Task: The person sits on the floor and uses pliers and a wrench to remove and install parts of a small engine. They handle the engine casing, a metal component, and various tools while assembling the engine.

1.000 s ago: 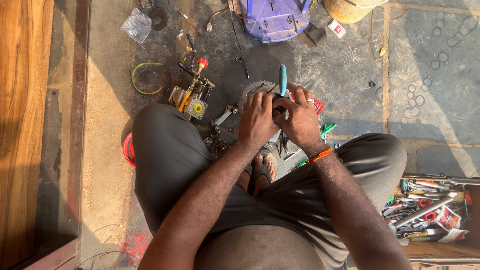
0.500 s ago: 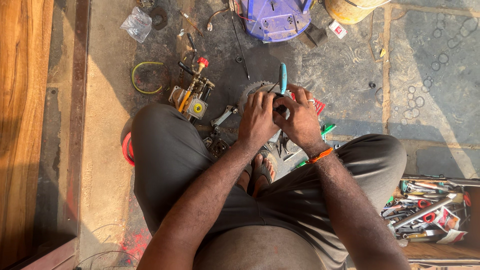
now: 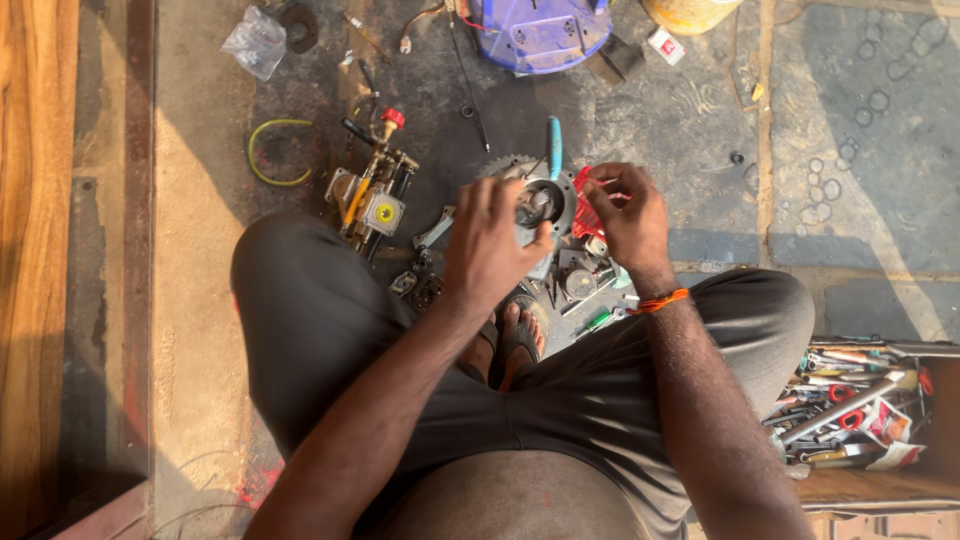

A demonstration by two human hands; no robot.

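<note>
Left hand (image 3: 492, 240) clamps fingers on the round metal part (image 3: 540, 203) on the floor between the knees, likely to steady it, while right hand (image 3: 628, 215) pinches a red piece (image 3: 588, 212) beside it, blue-handled pliers (image 3: 554, 147) just behind.

Scene is lit by strong, warm daylight. The stone floor (image 3: 850, 150) at upper right and the sandy strip at left are brightly lit; a large dark shadow is cast over the middle, where the small parts lie. Both hands, left hand (image 3: 490, 245) and right hand (image 3: 625, 215), are caught at the shadow's edge, knuckles lit. A hard shadow line is seen across the floor at right. The wooden plank (image 3: 35, 250) at far left is evenly lit. Focus is sharp throughout; slight wide-angle stretching is noted at the edges. No motion blur is seen.
</note>
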